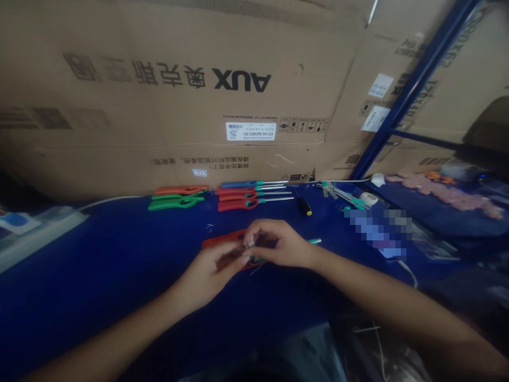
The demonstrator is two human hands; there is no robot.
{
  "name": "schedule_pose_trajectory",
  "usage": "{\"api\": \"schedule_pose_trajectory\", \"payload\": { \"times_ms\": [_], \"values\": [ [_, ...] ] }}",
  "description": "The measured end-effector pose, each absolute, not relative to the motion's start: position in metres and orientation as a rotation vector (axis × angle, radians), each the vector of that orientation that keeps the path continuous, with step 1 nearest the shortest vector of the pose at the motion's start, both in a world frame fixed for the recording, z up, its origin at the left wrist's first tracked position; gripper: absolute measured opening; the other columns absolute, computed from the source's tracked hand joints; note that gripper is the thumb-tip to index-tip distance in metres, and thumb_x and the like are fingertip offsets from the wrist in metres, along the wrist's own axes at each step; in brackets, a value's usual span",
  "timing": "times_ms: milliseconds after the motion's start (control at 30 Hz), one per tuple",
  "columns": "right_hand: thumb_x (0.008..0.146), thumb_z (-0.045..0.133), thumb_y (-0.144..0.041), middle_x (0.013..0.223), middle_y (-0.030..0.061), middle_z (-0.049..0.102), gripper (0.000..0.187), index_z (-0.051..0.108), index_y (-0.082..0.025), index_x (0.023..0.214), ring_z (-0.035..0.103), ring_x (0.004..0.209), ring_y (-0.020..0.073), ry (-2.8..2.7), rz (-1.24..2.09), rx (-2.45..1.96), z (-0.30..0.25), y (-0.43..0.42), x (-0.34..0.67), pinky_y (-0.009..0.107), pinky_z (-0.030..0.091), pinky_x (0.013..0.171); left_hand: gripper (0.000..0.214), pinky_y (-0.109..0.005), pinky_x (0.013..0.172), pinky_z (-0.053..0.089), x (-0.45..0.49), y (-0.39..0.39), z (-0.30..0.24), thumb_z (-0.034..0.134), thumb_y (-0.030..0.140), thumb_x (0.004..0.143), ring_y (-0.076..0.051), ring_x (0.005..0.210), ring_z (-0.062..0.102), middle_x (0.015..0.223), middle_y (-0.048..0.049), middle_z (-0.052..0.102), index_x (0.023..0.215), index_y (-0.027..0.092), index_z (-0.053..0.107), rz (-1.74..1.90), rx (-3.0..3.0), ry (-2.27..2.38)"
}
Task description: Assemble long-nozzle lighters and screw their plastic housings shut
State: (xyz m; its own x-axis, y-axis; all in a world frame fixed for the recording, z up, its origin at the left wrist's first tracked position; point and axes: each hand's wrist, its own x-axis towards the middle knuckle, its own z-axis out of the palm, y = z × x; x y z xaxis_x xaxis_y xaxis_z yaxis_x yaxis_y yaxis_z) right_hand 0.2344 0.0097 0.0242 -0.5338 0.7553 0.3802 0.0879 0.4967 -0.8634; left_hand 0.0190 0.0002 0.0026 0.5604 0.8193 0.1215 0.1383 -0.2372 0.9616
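Observation:
Over the middle of the blue table my left hand point(217, 263) and my right hand point(280, 244) meet at the fingertips, both closed. A small whitish piece point(251, 244) shows at the right thumb and fingers; its kind is too small to tell. What the left fingers grip is hidden. Beneath and behind the hands lies a red utility lighter casing point(225, 238), mostly covered. A metal tube with a green band point(315, 241) sticks out past my right wrist. Beyond the hands, red-handled lighters point(238, 204) and a blue-handled one point(238, 184) lie in a row.
Green handles point(175, 202) and an orange handle point(178, 189) lie at back left. A black screwdriver point(305, 206) and metal tubes with green ends point(344, 195) are at back right. A large carton point(167, 116) stands behind; a blue post point(413, 90) rises at right.

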Motion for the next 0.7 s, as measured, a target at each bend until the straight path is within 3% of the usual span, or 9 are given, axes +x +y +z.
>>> {"api": "schedule_pose_trajectory", "payload": {
  "times_ms": [167, 367, 500, 600, 700],
  "values": [
    [0.086, 0.074, -0.025, 0.100, 0.0069, 0.068, 0.023, 0.069, -0.017, 0.107, 0.068, 0.085, 0.0136, -1.982, 0.958, -0.659, 0.028, 0.011, 0.240, 0.025, 0.058, 0.070, 0.025, -0.037, 0.095, 0.057, 0.021, -0.003, 0.014, 0.070, 0.034, 0.087, -0.025, 0.101, 0.073, 0.106, -0.0066, 0.078, 0.104, 0.017, 0.076, 0.752, 1.595, 0.855],
    [0.090, 0.069, -0.021, 0.099, 0.0075, 0.072, 0.018, 0.073, -0.019, 0.108, 0.069, 0.091, 0.0163, -2.087, 0.773, -0.543, 0.030, 0.013, 0.242, 0.032, 0.059, 0.080, 0.027, -0.033, 0.087, 0.058, 0.022, -0.004, 0.017, 0.072, 0.037, 0.085, -0.022, 0.091, 0.074, 0.098, -0.0075, 0.078, 0.100, 0.015, 0.075, 0.771, 1.546, 0.885],
    [0.090, 0.067, -0.024, 0.104, 0.0084, 0.070, 0.029, 0.068, -0.018, 0.119, 0.066, 0.082, 0.0135, -2.045, 0.789, -0.698, 0.035, 0.012, 0.247, 0.025, 0.056, 0.065, 0.028, -0.031, 0.086, 0.058, 0.020, -0.004, 0.018, 0.074, 0.040, 0.084, -0.020, 0.089, 0.073, 0.095, -0.0070, 0.078, 0.098, 0.015, 0.074, 0.797, 1.526, 0.928],
    [0.093, 0.061, -0.026, 0.086, 0.0048, 0.068, 0.021, 0.068, -0.014, 0.109, 0.059, 0.064, 0.0100, -2.014, 0.827, -0.848, 0.042, 0.010, 0.252, 0.021, 0.048, 0.052, 0.034, -0.030, 0.084, 0.059, 0.019, -0.002, 0.019, 0.077, 0.044, 0.080, -0.019, 0.085, 0.074, 0.092, -0.0058, 0.078, 0.099, 0.016, 0.072, 0.896, 1.420, 0.974],
    [0.090, 0.061, -0.018, 0.090, 0.0040, 0.068, 0.013, 0.069, -0.016, 0.100, 0.060, 0.069, 0.0098, -2.356, 0.777, -0.761, 0.046, 0.006, 0.256, 0.022, 0.048, 0.061, 0.041, -0.031, 0.083, 0.060, 0.019, -0.001, 0.021, 0.079, 0.048, 0.078, -0.018, 0.080, 0.074, 0.093, -0.0058, 0.077, 0.101, 0.015, 0.070, 0.949, 1.329, 1.026]
  ]
}}
